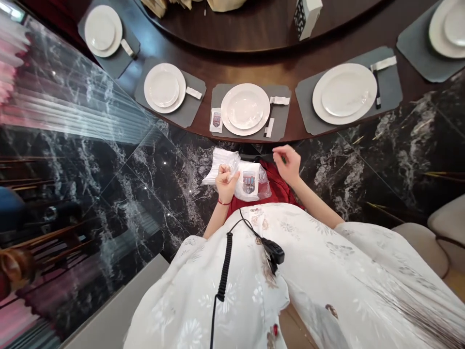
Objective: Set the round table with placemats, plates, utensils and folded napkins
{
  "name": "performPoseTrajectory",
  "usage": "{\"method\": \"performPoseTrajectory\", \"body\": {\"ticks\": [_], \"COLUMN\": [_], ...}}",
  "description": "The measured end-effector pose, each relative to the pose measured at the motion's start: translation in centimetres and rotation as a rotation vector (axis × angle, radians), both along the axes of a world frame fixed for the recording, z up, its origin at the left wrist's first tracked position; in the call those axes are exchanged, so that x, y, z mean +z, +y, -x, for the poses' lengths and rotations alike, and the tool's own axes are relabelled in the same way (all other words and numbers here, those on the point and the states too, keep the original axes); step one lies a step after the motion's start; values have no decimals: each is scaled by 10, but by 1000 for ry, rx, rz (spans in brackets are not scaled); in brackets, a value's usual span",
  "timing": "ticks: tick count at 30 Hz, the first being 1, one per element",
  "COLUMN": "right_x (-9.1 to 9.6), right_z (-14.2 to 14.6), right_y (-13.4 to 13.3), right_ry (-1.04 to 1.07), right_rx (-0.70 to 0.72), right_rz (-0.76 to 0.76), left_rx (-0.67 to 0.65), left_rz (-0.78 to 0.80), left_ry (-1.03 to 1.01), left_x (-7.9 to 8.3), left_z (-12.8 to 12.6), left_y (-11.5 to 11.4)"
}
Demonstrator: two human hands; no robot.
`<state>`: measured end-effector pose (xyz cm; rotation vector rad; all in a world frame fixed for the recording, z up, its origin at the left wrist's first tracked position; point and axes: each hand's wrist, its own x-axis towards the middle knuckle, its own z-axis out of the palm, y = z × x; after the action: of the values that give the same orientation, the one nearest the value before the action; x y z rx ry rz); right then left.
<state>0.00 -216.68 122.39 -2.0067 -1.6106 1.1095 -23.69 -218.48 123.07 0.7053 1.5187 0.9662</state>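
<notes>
My left hand (227, 183), with a red string at the wrist, is closed on a clear plastic bag (263, 186) of white packets. One packet (249, 184) carries a printed crest label, and a stack of white wrapped packets (220, 167) lies just beyond my fist. My right hand (286, 165) hangs in the air to the right of the bag, fingers loosely curled, with nothing visible in them. Below both hands is a red cloth (278, 184). A matching crest packet (216, 120) lies on a grey placemat (250, 92) beside a white plate.
A curved dark wood table edge (254, 131) runs ahead, set with grey placemats and stacked white plates. Black veined marble floor (174, 194) spreads below and left. A coiled black radio cable (225, 261) and clip microphone (272, 252) hang on my white floral garment. Beige chairs (439, 242) stand right.
</notes>
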Motion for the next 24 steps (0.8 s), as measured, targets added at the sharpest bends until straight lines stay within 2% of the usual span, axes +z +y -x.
{"method": "performPoseTrajectory", "body": {"ticks": [2,4,5,7,10,12,15,19,22,24], "right_x": [48,80,89,98,95,87,69,49,58,72], "right_z": [17,33,39,49,54,53,48,42,22,-10], "right_y": [-13,-22,-24,-25,-25,-29,-39,-46,-39,-28], "right_ry": [46,-71,-186,-418,-515,-444,-222,136,377,481], "right_rx": [241,414,429,345,160,24,-193,-301,-295,-263], "right_rz": [153,397,519,725,909,912,760,638,640,628], "left_rx": [-46,-106,-134,-165,-162,-156,-127,-55,23,94], "left_rz": [9,19,20,19,38,57,74,115,152,176], "left_ry": [-46,-90,-108,-135,-155,-162,-142,-80,-10,42], "left_x": [-1,1,2,6,8,6,0,-7,-10,-10], "left_z": [-10,-22,-28,-41,-57,-63,-67,-71,-70,-66], "left_y": [6,10,10,10,7,6,9,12,8,2]}}
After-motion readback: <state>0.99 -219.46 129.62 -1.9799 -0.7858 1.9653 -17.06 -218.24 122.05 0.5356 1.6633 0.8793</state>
